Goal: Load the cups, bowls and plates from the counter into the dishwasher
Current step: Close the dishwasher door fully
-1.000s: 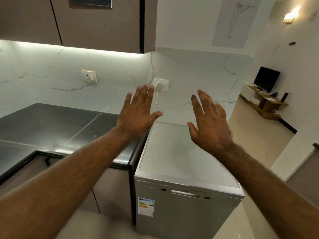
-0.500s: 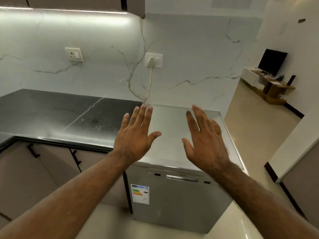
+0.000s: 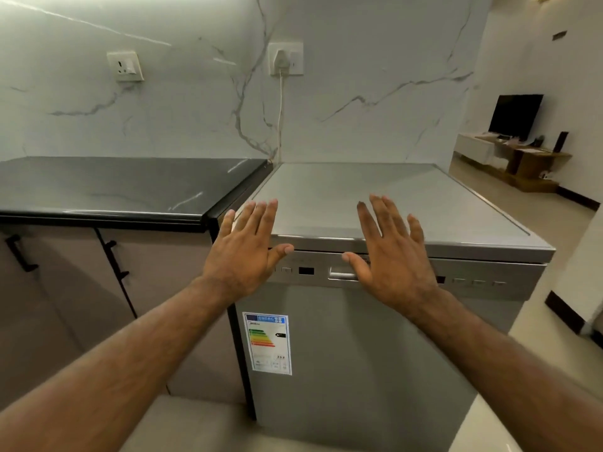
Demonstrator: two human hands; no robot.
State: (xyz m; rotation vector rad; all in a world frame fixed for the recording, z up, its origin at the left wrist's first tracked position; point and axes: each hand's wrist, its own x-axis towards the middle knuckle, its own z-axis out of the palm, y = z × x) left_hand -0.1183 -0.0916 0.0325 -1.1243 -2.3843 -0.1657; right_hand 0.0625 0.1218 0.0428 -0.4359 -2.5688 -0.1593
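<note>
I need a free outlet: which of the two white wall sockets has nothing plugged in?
The left white wall socket, above the black stone counter. The right white socket holds a white plug and hanging cord.

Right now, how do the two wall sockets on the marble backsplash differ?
The left socket is empty, its pin holes showing; the right socket holds a white plug whose cord hangs down the wall. The left socket sits above the black counter; the right socket sits above the seam between that counter and the dishwasher. Both are white rectangular plates on the marble wall.
</note>
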